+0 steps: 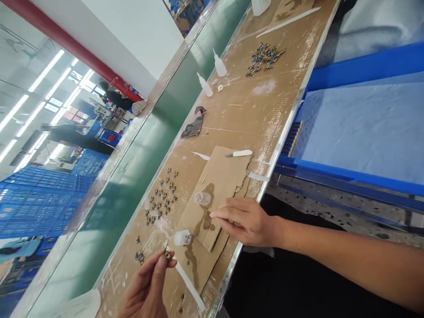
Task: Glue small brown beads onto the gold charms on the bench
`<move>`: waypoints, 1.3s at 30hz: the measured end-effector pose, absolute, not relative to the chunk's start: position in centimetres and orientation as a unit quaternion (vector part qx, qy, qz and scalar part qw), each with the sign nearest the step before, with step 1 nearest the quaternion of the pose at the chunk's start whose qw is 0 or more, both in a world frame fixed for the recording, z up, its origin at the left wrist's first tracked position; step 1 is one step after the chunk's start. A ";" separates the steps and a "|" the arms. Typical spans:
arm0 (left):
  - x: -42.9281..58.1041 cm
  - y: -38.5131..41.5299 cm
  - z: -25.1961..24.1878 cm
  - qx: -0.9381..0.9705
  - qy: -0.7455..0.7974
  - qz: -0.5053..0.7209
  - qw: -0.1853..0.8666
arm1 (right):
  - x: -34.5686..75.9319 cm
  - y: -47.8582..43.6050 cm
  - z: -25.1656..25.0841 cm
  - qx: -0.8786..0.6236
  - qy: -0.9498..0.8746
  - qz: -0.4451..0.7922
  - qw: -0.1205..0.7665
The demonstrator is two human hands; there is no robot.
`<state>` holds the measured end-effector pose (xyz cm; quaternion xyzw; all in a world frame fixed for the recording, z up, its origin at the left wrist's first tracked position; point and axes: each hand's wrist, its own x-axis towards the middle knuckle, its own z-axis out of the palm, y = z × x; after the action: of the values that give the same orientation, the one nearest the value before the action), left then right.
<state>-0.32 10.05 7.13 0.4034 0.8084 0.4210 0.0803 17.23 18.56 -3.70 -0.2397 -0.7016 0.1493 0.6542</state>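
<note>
Between the pinched fingertips of the left hand (145, 287) sits one small blue-and-brass metal part (167, 254), thumb and fingers clamped together on it and lifted just off the bench, apparently so it can be looked over or dabbed. Across from it the right hand (247, 221) lies flat, fingers together and extended, holding nothing; it presses on the torn brown cardboard sheet (218, 185), probably to keep that sheet from sliding. Take the cardboard as the landmark: two small clear plastic caps or bottles (202, 198) stand on it, near the glue-like stains, within easy reach of both hands. On its far edge rests one white-handled small blade (239, 153). Just to its left, rows of the same little blue-and-brass pieces (161, 196) are spread out apart from each other, roughly two dozen, perhaps laid out to dry; a few strays (139, 256) lie below them, close to the left hand. Beyond the cardboard lies one dark crumpled rag (194, 126), then two white nozzle-tipped squeeze bottles (205, 85), upright. Farther still, a loose heap of blue-and-brass parts (265, 58), too tangled to count. All of it sits on the long tape-covered brown workbench (265, 115).
</note>
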 end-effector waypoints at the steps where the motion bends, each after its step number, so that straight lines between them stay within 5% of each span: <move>1: -0.1 10.4 7.1 0.403 0.815 0.410 0.080 | 17.2 18.5 -3.8 -0.242 -0.701 0.150 0.654; 10: -1.2 10.8 5.9 0.386 0.847 0.360 0.064 | 17.4 18.6 -3.9 -0.249 -0.699 0.151 0.653; 19: -1.4 10.7 6.4 0.472 0.864 0.173 -0.015 | 17.6 18.6 -3.6 -0.250 -0.696 0.149 0.657; 39: 3.1 18.6 6.7 0.696 0.692 0.187 -0.045 | 17.4 18.9 -3.7 -0.272 -0.695 0.115 0.656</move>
<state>3.14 18.59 6.75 0.6963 0.6916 0.1867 -0.0453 17.38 18.91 -3.66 -0.2722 -0.6947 0.1154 0.6557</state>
